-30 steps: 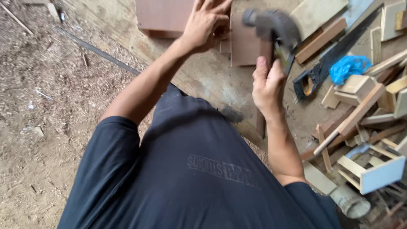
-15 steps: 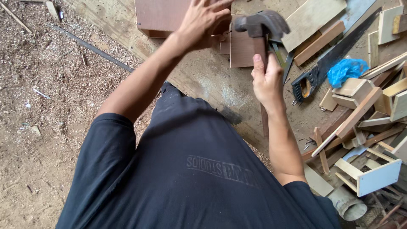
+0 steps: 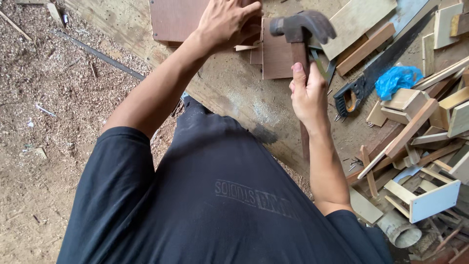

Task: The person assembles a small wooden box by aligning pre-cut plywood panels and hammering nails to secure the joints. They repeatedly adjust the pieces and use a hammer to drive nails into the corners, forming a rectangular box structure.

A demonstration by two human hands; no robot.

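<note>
Two hands share this job. My right hand [image 3: 307, 95] has its grip clamped on the wooden handle of the hammer [image 3: 302, 29], whose dark head hangs just above the small brown panel [image 3: 276, 54] at twelve o'clock. My left hand [image 3: 225, 22] lies flat, fingers spread and closed on nothing, pressing down on the larger brown board [image 3: 173, 19] at eleven o'clock, right where it meets the panel. I cannot see a nail under the head; the hammer hides that spot.

To do this well, I judge the blow should fall square, the face flat to the wood, with short taps first. My left fingers sit close to the strike line, so I would keep them back from the joint and bear down hard so the board does not jump.

Off at two o'clock a saw [image 3: 386, 63] lies on the surface [image 3: 234, 93], a blue bag [image 3: 398, 80] beside it, and wood offcuts [image 3: 415, 127] pile up at three o'clock. A swing wide to the right could catch them. Sawdust covers the floor [image 3: 44, 98] at nine o'clock.
</note>
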